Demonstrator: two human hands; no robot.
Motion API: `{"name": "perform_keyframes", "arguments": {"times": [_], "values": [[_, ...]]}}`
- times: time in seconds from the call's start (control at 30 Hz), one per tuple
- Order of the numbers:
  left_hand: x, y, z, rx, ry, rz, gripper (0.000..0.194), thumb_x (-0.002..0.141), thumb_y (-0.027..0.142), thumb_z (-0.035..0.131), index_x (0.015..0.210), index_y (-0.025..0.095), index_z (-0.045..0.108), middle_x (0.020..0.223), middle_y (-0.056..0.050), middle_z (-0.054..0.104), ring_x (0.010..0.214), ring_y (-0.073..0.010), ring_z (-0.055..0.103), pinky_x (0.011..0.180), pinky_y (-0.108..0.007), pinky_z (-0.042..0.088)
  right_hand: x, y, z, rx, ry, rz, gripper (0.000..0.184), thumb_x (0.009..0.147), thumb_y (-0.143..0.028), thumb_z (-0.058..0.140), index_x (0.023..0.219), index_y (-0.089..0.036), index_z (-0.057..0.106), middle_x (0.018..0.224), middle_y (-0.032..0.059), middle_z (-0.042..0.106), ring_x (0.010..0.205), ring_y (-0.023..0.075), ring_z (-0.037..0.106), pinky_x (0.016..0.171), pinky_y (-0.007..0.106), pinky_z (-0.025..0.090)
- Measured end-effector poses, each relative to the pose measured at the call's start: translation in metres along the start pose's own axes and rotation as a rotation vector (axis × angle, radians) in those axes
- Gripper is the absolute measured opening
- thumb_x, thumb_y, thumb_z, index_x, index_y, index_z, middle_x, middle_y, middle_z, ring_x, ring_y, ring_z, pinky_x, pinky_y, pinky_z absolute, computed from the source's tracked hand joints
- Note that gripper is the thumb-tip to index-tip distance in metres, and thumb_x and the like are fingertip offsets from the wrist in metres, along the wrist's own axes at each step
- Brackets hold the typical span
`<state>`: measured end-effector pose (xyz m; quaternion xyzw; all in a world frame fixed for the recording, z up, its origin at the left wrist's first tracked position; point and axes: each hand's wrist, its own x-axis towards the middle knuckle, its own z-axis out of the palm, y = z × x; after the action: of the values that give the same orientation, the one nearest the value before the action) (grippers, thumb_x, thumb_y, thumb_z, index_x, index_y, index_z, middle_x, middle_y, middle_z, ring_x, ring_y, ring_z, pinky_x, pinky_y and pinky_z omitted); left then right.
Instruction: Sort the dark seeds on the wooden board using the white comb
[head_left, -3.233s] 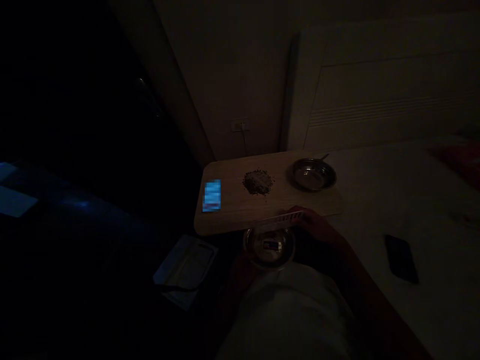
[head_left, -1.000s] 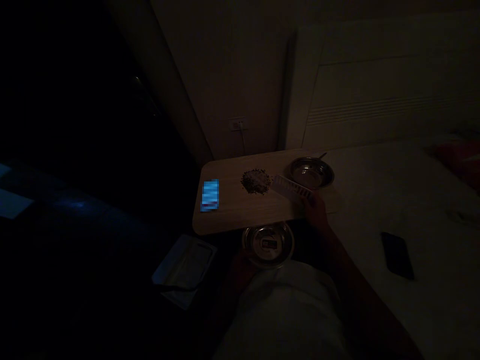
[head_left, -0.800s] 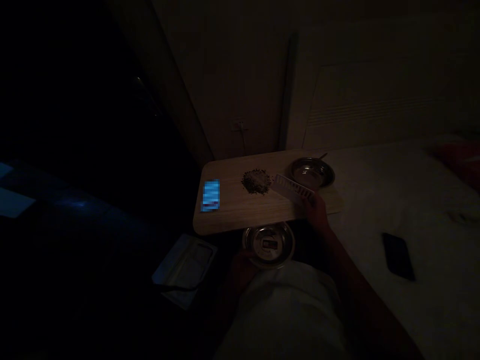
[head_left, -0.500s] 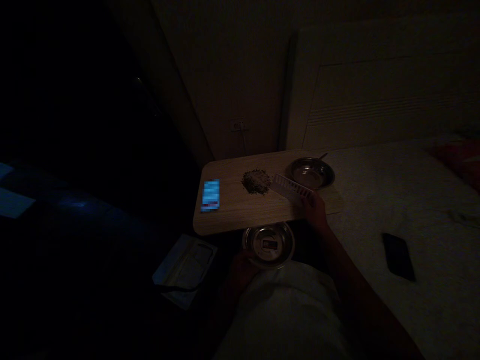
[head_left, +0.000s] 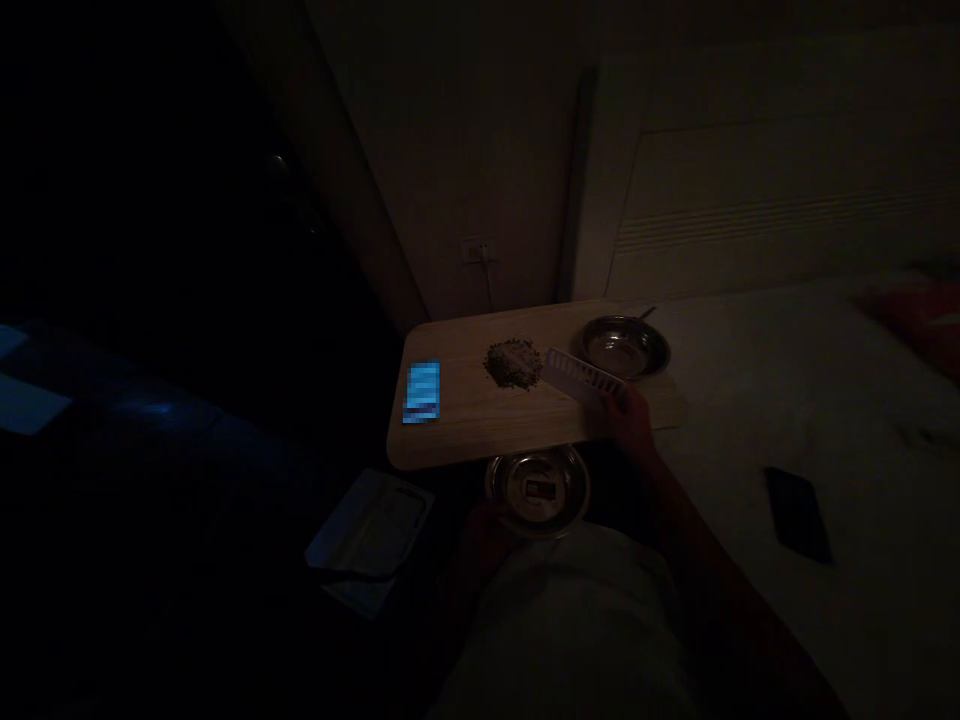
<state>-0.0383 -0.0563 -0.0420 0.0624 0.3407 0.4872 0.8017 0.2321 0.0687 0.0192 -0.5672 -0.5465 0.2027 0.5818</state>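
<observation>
The room is very dim. My right hand (head_left: 628,415) is closed on the near end of a pale, long, flat piece with a row of slots (head_left: 574,378), whose exact kind I cannot make out. Its far end reaches the right side of a heap of small loose dark and pale bits (head_left: 513,363) on the wooden table (head_left: 465,435). Below the table's front edge, my left hand (head_left: 487,530) grips the left rim of a shiny metal bowl (head_left: 577,500). A small dark and pale rectangle, like a label, shows at that bowl's bottom.
Another metal bowl (head_left: 656,350) with a handle sticking out stands at the table's back right. A lit, blurred screen (head_left: 421,391) lies at the left end. To the right, a dark phone-like slab (head_left: 797,514) rests on the bed (head_left: 727,400). A pale bag (head_left: 367,545) is at lower left.
</observation>
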Motion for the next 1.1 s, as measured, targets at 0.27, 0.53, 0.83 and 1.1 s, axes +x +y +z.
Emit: {"name": "perform_keyframes", "arguments": {"times": [0.27, 0.53, 0.83, 1.1], "values": [[-0.0022, 0.0014, 0.0066, 0.022, 0.028, -0.009, 0.036, 0.068, 0.011, 0.068, 0.103, 0.012, 0.075, 0.102, -0.012, 0.081, 0.11, -0.0351, 0.071, 0.113, -0.053, 0.041, -0.0017, 0.0011, -0.002, 0.001, -0.014, 0.013, 0.031, 0.086, -0.042, 0.062, 0.108, -0.021, 0.068, 0.103, 0.0113, 0.076, 0.097, 0.0286, 0.069, 0.094, 0.048, 0.055], [-0.0026, 0.0001, 0.0055, -0.009, 0.041, -0.024, 0.032, 0.069, 0.011, 0.068, 0.101, 0.009, 0.076, 0.103, -0.014, 0.08, 0.105, -0.0318, 0.072, 0.111, -0.049, 0.044, 0.0021, 0.004, 0.0027, -0.002, -0.012, -0.006, 0.035, 0.087, -0.047, 0.062, 0.109, -0.021, 0.068, 0.104, 0.0119, 0.077, 0.097, 0.0297, 0.07, 0.092, 0.049, 0.056], [-0.0017, 0.0013, 0.0077, -0.017, -0.004, 0.01, 0.041, 0.067, 0.009, 0.068, 0.107, 0.013, 0.075, 0.105, -0.012, 0.08, 0.11, -0.0342, 0.071, 0.111, -0.052, 0.042, 0.0044, 0.0029, 0.0043, 0.002, -0.026, -0.004, 0.036, 0.086, -0.045, 0.062, 0.112, -0.021, 0.069, 0.106, 0.0118, 0.077, 0.099, 0.0309, 0.071, 0.093, 0.05, 0.056], [-0.0054, 0.0013, 0.0094, -0.026, -0.012, -0.003, 0.036, 0.07, 0.01, 0.068, 0.105, 0.011, 0.075, 0.105, -0.014, 0.08, 0.109, -0.0334, 0.071, 0.113, -0.051, 0.04, 0.0045, -0.0045, 0.004, 0.019, -0.061, -0.013, 0.03, 0.086, -0.043, 0.063, 0.107, -0.022, 0.069, 0.102, 0.0101, 0.078, 0.094, 0.0285, 0.071, 0.09, 0.047, 0.057]]}}
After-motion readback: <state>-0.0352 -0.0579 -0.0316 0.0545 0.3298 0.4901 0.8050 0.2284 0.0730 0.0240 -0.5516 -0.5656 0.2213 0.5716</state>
